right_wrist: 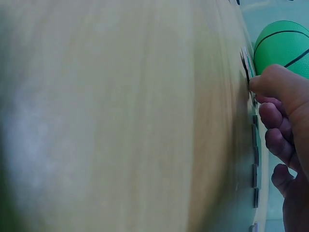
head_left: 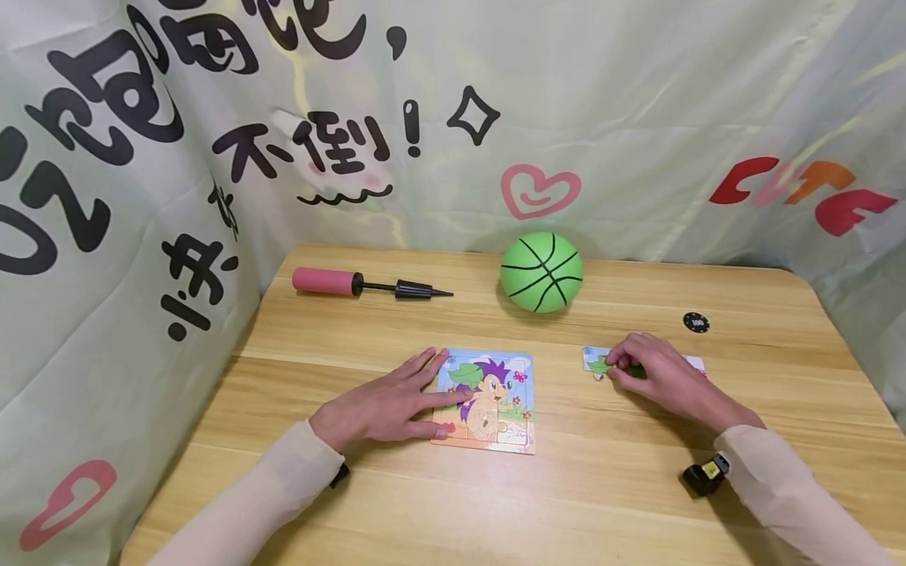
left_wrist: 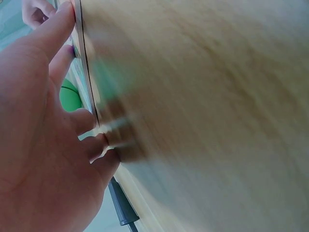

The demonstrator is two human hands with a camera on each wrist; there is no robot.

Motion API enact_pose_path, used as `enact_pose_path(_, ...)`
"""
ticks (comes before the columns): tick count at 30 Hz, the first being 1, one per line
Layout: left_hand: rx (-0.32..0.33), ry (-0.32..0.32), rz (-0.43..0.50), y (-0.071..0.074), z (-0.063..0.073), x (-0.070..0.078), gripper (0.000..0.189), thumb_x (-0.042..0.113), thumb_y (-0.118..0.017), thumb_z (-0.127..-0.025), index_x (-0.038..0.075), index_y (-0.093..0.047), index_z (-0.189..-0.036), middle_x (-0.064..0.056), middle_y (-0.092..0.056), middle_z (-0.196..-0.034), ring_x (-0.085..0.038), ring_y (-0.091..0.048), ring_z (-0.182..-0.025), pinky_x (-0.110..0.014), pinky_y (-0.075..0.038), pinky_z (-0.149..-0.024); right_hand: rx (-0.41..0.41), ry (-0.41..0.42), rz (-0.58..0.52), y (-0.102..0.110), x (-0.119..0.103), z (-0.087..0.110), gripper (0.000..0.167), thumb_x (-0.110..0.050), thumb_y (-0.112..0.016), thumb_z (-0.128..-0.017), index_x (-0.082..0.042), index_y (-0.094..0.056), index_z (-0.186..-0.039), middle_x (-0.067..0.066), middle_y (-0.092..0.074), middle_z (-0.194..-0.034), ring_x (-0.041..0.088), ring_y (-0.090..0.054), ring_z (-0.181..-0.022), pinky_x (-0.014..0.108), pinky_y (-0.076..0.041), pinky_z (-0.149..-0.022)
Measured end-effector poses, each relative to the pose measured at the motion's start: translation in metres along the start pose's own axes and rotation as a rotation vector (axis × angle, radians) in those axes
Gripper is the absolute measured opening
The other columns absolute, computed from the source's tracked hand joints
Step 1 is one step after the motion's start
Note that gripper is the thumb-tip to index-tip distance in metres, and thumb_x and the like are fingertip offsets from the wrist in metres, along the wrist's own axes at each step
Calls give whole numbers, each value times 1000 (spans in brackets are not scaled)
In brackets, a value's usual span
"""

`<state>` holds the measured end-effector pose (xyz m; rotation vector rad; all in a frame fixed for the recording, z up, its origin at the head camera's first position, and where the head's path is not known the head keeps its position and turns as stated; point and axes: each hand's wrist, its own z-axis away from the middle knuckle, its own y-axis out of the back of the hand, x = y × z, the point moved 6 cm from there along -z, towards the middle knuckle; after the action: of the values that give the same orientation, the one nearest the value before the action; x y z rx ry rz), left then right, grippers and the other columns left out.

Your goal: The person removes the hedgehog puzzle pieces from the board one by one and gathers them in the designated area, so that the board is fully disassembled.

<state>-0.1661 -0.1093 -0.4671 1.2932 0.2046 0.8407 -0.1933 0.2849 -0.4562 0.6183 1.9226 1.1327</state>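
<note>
Hedgehog jigsaw tray on tabletop, picture pieces set inside its rim. Left hand, grip apart, fingers spread across tray's left edge. Right of tray, right hand, grip pinched on leaf-printed jigsaw piece. Wood grain between. Behind tray, green basketball near fabric-lined rear edge; behind left, pink-handled hand pump.
</note>
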Motion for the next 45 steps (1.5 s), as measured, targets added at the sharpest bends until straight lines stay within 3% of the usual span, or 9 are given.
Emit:
enact_pose_path(18,6,3,15,2,2,0,66,65,-53,-108,48,-33,-169,-13,3,-185,-37,2,-172,-55,-17,-138,-29,-46,14,-2,1,0,20,-11,-89,-90,-17,-75,-103,-14,-63,-93,4,-54,-86,33,-47,-78)
enact_pose_path(23,3,3,13,3,2,0,66,65,-53,-108,48,-33,-169,-14,2,-185,-37,2,-172,-55,-16,-139,11,-55,-11,2,-3,-1,19,-10,-88,-90,-18,-76,-102,-13,-64,-92,5,-55,-85,28,-49,-74)
enact_pose_path(28,-3,6,3,4,1,1,67,65,-53,-108,48,-33,-169,-14,2,-185,-37,2,-172,-54,-16,-139,56,-37,-62,1,-17,-4,20,-6,-88,-89,-16,-77,-103,-11,-67,-92,6,-59,-84,26,-53,-72)
enact_pose_path(36,-6,0,15,3,0,2,68,65,-54,-108,46,-33,-170,-16,2,-185,-38,3,-172,-55,-15,-139,-52,-56,-63,-28,-51,-15,14,-18,-83,-96,-20,-77,-109,-11,-71,-102,8,-63,-96,39,-58,-87)
enact_pose_path(45,7,-5,35,2,0,2,67,65,-52,-109,45,-32,-170,-15,8,-184,-36,7,-172,-55,-12,-139,-98,-74,-117,-52,-76,-30,20,-26,-81,-98,-19,-77,-115,-9,-71,-111,12,-63,-106,51,-55,-102)
